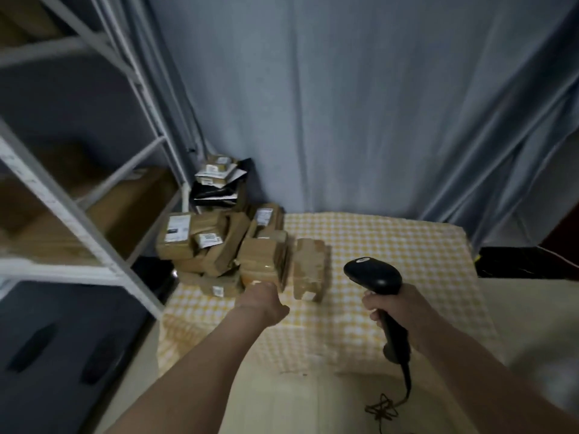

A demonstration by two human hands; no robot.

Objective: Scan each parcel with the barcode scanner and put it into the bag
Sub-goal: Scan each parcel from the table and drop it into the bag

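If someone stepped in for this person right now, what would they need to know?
Right hand grips the black handheld barcode scanner, raised above the yellow checked tablecloth.
Left hand reaches to the brown taped cardboard parcel at the front of the pile; its fingers are hidden, so the grip is unclear.
More brown parcels are heaped at the table's left, with another stack behind them.
No bag is in view, so what is already scanned cannot be told.
Left: scan and bag the pile.
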